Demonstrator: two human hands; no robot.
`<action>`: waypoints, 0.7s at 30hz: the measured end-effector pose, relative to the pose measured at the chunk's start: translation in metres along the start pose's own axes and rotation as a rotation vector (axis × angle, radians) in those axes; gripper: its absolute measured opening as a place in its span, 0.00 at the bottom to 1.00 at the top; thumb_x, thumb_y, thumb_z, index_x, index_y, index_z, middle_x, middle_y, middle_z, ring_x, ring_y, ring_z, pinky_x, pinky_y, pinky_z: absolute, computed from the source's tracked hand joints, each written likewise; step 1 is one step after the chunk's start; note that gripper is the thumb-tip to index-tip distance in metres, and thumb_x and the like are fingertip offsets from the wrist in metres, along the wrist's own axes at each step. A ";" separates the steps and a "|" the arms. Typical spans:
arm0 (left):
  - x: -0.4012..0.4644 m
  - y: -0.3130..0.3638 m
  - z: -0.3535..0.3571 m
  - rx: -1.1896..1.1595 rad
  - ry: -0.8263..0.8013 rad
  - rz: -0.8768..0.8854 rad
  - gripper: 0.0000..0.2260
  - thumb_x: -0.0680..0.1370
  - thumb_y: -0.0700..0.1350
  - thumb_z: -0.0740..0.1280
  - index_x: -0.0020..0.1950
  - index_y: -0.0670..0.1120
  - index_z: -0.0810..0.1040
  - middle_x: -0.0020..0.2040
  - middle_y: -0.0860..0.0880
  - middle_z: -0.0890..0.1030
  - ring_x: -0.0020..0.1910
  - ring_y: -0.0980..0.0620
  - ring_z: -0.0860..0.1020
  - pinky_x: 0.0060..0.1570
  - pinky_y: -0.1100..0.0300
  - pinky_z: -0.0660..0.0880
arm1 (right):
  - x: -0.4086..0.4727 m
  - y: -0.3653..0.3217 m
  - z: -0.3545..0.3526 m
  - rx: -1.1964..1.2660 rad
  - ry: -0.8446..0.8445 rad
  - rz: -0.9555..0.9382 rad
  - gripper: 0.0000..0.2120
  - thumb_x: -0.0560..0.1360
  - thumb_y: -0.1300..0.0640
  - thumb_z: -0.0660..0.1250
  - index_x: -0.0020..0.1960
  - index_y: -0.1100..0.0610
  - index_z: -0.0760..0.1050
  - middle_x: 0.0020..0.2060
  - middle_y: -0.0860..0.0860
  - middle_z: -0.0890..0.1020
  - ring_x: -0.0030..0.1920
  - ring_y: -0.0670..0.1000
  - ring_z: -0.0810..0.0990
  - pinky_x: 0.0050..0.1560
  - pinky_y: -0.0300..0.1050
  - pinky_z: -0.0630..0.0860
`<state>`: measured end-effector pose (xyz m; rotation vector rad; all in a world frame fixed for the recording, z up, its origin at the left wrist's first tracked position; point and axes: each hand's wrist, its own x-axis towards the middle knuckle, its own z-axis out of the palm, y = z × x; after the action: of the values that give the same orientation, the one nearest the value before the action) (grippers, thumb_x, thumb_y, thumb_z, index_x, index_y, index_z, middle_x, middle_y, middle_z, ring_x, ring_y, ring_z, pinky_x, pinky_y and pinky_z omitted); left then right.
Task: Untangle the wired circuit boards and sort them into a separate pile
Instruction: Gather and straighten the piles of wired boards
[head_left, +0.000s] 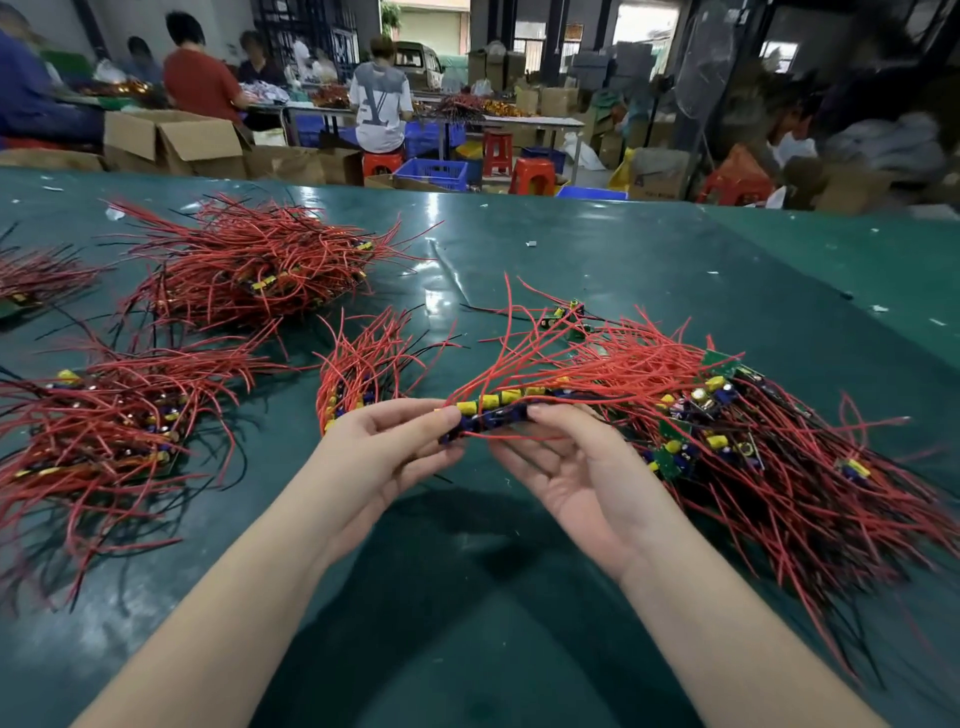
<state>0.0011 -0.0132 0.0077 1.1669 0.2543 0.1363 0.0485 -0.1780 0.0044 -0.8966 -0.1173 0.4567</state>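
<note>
A row of small circuit boards with yellow and blue parts and long red wires is held above the green table. My left hand pinches its left end and my right hand holds its right end, palm up. The wires fan up and to the right. A big tangled heap of wired boards lies right of my right hand. A small curved bundle rests just beyond my left hand.
Two sorted piles of wired boards lie to the left, one near and one farther back. A lone board lies past the heap. Cardboard boxes, stools and seated people are beyond the table's far edge.
</note>
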 end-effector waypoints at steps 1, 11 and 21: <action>0.000 0.000 0.000 -0.018 0.005 -0.016 0.09 0.63 0.41 0.73 0.41 0.40 0.84 0.37 0.45 0.85 0.34 0.53 0.83 0.36 0.66 0.79 | 0.000 0.000 0.000 0.013 -0.011 -0.003 0.13 0.61 0.63 0.70 0.46 0.62 0.78 0.42 0.61 0.85 0.43 0.57 0.85 0.45 0.48 0.82; 0.001 0.001 -0.003 -0.048 -0.012 -0.022 0.05 0.63 0.42 0.73 0.36 0.43 0.87 0.41 0.42 0.85 0.38 0.51 0.85 0.37 0.66 0.79 | 0.000 0.000 0.004 0.115 0.007 0.065 0.14 0.64 0.63 0.68 0.49 0.65 0.78 0.41 0.62 0.85 0.42 0.57 0.86 0.40 0.46 0.82; 0.001 0.000 -0.004 -0.112 -0.054 -0.036 0.07 0.64 0.42 0.72 0.38 0.42 0.87 0.42 0.43 0.85 0.38 0.53 0.84 0.37 0.66 0.79 | -0.002 -0.003 0.003 0.201 0.018 0.177 0.11 0.68 0.62 0.69 0.48 0.66 0.79 0.42 0.61 0.85 0.43 0.55 0.86 0.38 0.43 0.82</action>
<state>0.0009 -0.0092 0.0059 1.0531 0.2168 0.0865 0.0465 -0.1786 0.0093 -0.7158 0.0250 0.6143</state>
